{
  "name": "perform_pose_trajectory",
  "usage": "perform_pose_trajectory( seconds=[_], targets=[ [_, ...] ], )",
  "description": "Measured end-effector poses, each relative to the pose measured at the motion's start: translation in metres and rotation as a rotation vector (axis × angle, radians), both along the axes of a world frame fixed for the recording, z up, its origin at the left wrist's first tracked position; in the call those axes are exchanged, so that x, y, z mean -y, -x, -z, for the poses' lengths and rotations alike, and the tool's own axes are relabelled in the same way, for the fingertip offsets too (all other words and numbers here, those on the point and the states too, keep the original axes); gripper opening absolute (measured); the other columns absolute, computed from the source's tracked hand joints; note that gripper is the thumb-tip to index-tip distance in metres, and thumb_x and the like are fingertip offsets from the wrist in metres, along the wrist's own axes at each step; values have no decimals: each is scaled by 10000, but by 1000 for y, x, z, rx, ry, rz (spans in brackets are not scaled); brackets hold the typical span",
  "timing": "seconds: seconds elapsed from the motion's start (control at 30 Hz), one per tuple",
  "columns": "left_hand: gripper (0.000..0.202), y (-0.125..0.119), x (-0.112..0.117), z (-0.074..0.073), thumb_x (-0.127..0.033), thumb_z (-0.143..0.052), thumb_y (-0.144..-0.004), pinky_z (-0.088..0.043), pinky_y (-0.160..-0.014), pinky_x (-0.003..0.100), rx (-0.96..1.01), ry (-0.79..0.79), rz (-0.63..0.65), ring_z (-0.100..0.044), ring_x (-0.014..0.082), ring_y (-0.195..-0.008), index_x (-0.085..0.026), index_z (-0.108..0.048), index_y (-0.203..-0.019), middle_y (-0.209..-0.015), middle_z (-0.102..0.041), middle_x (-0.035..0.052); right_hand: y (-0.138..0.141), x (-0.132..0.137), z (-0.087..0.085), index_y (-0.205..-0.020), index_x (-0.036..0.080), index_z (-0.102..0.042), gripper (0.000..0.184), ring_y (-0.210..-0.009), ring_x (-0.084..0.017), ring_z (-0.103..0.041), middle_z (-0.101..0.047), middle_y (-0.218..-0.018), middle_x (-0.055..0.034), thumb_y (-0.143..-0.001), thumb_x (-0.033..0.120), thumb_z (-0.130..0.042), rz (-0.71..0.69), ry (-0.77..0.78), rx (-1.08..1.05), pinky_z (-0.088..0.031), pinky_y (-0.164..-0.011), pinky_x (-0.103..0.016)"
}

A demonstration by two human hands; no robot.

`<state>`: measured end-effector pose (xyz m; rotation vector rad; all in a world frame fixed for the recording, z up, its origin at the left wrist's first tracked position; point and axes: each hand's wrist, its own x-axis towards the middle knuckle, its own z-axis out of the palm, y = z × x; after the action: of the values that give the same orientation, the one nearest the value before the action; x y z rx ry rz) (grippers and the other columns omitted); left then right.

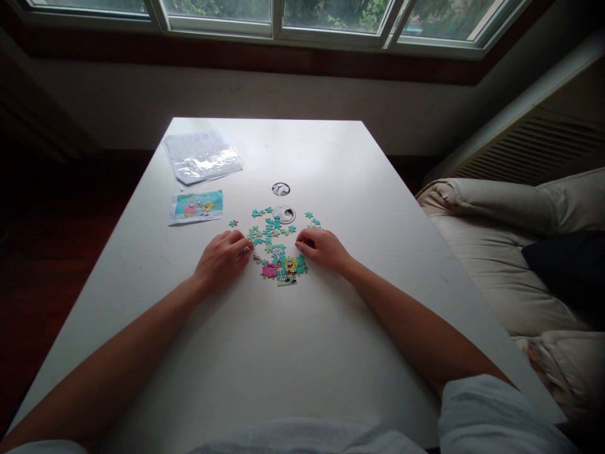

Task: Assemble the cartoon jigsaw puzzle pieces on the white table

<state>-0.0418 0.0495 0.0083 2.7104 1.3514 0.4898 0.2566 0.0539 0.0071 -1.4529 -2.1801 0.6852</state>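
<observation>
A partly joined jigsaw puzzle (285, 268) lies on the white table, showing a yellow square cartoon figure, a tall pale-green one and a pink patch. Just beyond it, loose teal puzzle pieces (270, 232) are scattered. My left hand (223, 257) rests at the left of the pieces, its fingers curled and closed; a small pale spot shows at the fingertips, too small to name. To the right of the puzzle, my right hand (326, 250) has thumb and fingers pinched together. Whatever may be between those fingertips is hidden.
A picture card (197, 206) with the cartoon figures lies at the left. Behind it is a clear plastic bag with papers (203, 156). Two round inserts, one a metal ring (284, 214), sit in the tabletop. A beige sofa (491, 252) stands to the right.
</observation>
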Motion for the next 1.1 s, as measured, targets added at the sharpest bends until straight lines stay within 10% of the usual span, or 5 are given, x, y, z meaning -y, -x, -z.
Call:
perform_pose_trajectory(
  seconds=[0.4,0.87,1.1],
  targets=[
    [178,-1,-1,-2,-239,-562,-943,-437,-858,360,-8,40,160,-544,203,-914,-286,-708,-1033,-1036,-643,46,0,-1,-1,-861,204,-662,107,-681,-119,-495,-600,-750,10,-906,262,-585,-9,2,10,-313,-637,-244],
    [216,-3,4,-8,-376,-562,-954,-429,-825,383,-14,70,-3,-549,231,-902,-208,-639,-841,-948,-632,57,-1,-2,3,-862,209,-673,98,-680,-125,-495,-602,-744,7,-902,255,-597,-17,-23,2,-312,-637,-251],
    [177,-1,2,0,-311,-556,-949,-419,-882,404,14,18,-105,-557,249,-981,-237,-686,-1044,-1041,-653,64,-1,-2,3,-855,211,-669,96,-672,-119,-493,-594,-737,15,-903,256,-599,-16,-28,0,-310,-628,-248]
  ],
)
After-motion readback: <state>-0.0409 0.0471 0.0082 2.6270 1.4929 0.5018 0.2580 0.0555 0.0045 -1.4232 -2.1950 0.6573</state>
